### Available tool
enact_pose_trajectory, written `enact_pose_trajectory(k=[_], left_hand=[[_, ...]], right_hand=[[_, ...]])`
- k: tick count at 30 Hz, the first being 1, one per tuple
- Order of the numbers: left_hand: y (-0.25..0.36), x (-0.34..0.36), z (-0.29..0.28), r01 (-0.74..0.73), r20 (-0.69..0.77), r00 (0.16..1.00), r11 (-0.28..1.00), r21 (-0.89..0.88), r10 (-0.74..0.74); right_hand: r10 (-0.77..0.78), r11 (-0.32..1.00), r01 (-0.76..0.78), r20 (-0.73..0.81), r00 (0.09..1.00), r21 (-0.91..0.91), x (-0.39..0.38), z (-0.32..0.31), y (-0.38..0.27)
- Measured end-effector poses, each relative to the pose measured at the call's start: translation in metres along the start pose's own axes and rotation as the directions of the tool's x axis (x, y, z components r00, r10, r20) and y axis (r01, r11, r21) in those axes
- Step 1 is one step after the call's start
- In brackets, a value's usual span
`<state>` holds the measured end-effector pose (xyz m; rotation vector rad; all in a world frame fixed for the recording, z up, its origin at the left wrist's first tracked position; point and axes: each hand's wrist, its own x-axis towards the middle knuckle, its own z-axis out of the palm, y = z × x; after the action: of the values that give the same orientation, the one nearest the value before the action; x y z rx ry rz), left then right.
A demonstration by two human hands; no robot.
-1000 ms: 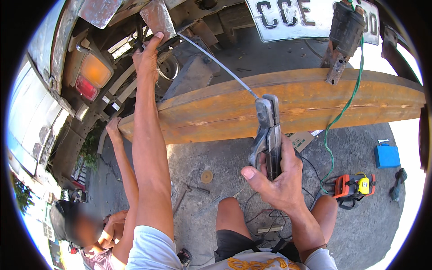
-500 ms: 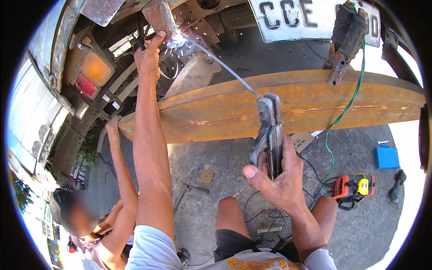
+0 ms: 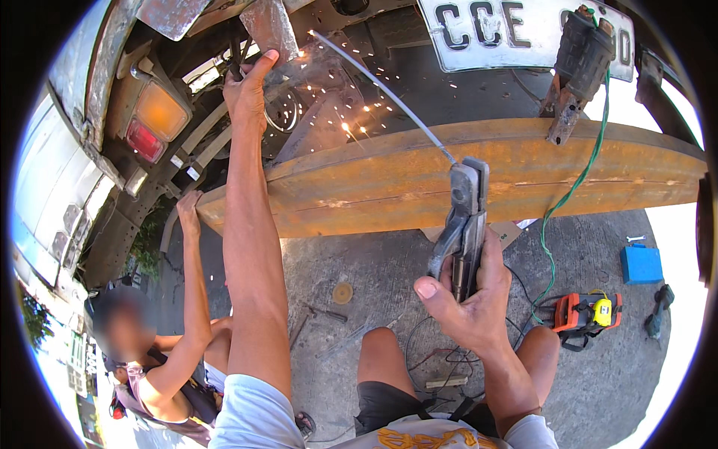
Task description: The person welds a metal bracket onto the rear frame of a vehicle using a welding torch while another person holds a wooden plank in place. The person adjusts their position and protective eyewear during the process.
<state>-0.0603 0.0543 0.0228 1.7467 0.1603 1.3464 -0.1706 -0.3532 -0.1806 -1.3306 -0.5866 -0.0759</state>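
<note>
Raised at the upper left, my left hand (image 3: 247,90) grips the lower edge of a small weathered metal plate (image 3: 268,34) against the vehicle's underside. My right hand (image 3: 467,295) is closed on a grey welding electrode holder (image 3: 465,198), which clamps a long thin rod (image 3: 381,90). The rod's tip is just right of the plate, with sparks scattered below it over a steel bracket (image 3: 333,123). A rusty orange steel beam (image 3: 389,179) runs crosswise between my hands and the ground.
A co-worker (image 3: 172,374) crouches at lower left, one hand on the beam's end. A tail light (image 3: 159,112), white number plate (image 3: 486,34) and black clamp (image 3: 580,52) with green cable are overhead. A blue box (image 3: 639,263), orange machine (image 3: 580,314) and cables lie on the concrete (image 3: 314,269).
A bright arc flared at the plate's edge half a second ago; now only sparks show. My right hand and rod have shifted slightly right. The co-worker has leaned down and inward.
</note>
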Motion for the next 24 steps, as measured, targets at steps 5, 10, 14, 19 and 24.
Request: enact_pose_trajectory(k=[5,10,14,19,24], left_hand=[[0.0036,-0.0035,0.0009,-0.001,-0.016,1.000,1.000,0.016,0.001],[0.0059,-0.0049,0.0008,-0.009,-0.003,1.000,1.000,0.014,0.009],[0.0057,-0.0055,0.0012,0.007,0.004,1.000,1.000,0.012,-0.007],[0.0062,-0.0057,0.0014,0.000,0.004,1.000,1.000,-0.003,0.000],[0.0063,-0.0037,-0.0006,-0.002,0.012,1.000,0.999,0.034,0.002]], right_hand=[[-0.008,0.999,0.008,0.010,1.000,-0.040,-0.0003,-0.0065,-0.0023],[0.018,0.999,-0.018,0.030,0.999,-0.027,0.0012,-0.0052,-0.0025],[-0.001,0.999,0.002,0.033,0.999,-0.035,0.0010,-0.0025,-0.0005],[-0.017,0.998,0.020,0.053,0.998,-0.058,0.0021,-0.0002,0.0014],[-0.051,0.989,0.058,0.058,0.997,-0.138,0.0018,0.0029,0.0000]])
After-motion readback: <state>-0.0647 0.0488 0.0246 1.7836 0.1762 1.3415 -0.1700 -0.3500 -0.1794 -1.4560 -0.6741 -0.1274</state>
